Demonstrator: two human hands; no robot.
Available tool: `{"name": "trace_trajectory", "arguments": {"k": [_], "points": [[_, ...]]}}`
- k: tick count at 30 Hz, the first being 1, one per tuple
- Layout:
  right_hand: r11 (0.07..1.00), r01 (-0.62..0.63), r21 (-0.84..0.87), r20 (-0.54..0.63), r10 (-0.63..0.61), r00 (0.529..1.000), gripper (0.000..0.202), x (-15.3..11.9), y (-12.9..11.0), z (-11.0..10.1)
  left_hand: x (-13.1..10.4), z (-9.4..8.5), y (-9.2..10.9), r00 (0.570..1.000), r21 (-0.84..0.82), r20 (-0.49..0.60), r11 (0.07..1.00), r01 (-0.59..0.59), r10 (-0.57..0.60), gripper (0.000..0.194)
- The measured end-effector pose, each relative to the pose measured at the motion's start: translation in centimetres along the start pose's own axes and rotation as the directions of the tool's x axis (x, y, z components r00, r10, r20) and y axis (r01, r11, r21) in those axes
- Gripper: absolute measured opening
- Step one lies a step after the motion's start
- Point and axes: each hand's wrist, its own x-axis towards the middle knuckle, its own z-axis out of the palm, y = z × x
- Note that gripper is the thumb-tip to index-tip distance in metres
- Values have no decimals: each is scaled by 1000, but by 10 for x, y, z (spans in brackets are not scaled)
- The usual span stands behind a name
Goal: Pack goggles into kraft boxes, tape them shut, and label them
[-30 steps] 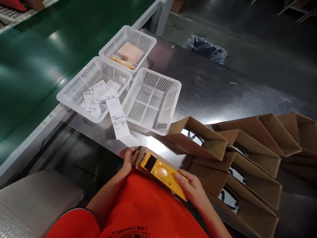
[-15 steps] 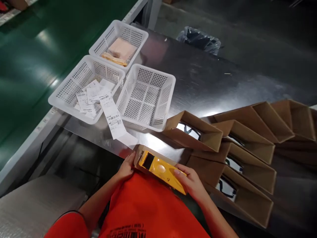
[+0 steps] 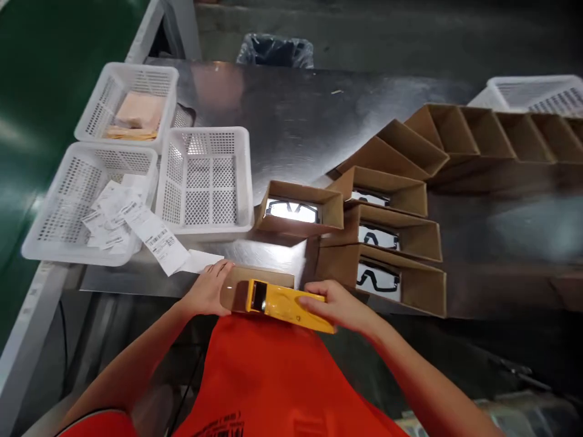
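Observation:
Close to my body, a small brown cardboard box (image 3: 264, 276) lies at the front edge of the metal table. My left hand (image 3: 210, 287) is closed around its left end. A long yellow hand tool (image 3: 291, 304) with a dark opening at its front end lies across the box's near side. My right hand (image 3: 337, 305) grips the rear of this tool, thumb on top. Brown, shiny material shows at the tool's front, but I cannot tell whether tool and box touch. Just beyond my left hand, a strip of printed paper labels (image 3: 157, 240) hangs from a white basket.
Open cardboard boxes (image 3: 416, 282) stand to the right, several with black-framed eyewear pictured or lying inside. White baskets stand left: one with labels (image 3: 45, 240), one with pinkish packets (image 3: 84, 130), another (image 3: 248, 200) nearer the middle. A green conveyor (image 3: 54, 73) runs along the far left.
My view has swung to the right, showing more boxes and another white basket. Both hands keep hold of box and tool, and the tool now lies more level.

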Motion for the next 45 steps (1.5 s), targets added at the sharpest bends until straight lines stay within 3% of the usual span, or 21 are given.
{"name": "trace_trajectory", "arguments": {"k": [4,7,11,14,17,23,28,31,33,36,39,42,45], "points": [[998,-59,38,-87,62,994,46,-25,53,-30,-12,-17,-9,998,92,37,995,43,-46,109],[999,3,41,-113,2,994,45,-23,78,-36,-13,-27,-3,998,244,37,969,48,-59,108],[993,115,11,-145,-112,983,43,-13,87,-26,10,-17,43,996,447,86,893,-47,9,105],[989,142,-41,-185,-148,972,41,-12,88,-15,37,6,86,982,413,185,904,-110,36,105],[985,167,-48,-184,-174,967,41,-11,93,-10,50,18,105,979,395,198,910,-128,52,97],[978,192,-85,-207,-206,956,39,-8,99,-12,35,1,80,980,488,198,865,-113,16,105],[981,108,-159,-282,-150,948,41,-38,57,-15,32,-4,71,976,505,209,861,-59,-56,104],[976,149,-158,-308,-192,932,41,-68,30,-18,35,-3,72,974,476,219,877,-63,-49,100],[971,153,-184,-318,-206,925,39,-80,27,-18,35,-3,72,971,470,231,881,-61,-56,103],[983,75,-169,-307,-125,943,39,-73,51,-15,36,-5,71,964,481,251,875,-49,-84,109],[999,35,-27,-250,-41,967,42,-51,91,-13,36,-6,72,960,500,266,864,-57,-91,111],[995,79,68,-195,-65,979,42,-36,128,-16,37,-7,75,957,524,274,849,-68,-92,110],[990,127,52,-175,-117,978,42,-37,160,-26,38,-7,77,959,565,266,822,-70,-101,107]]}}
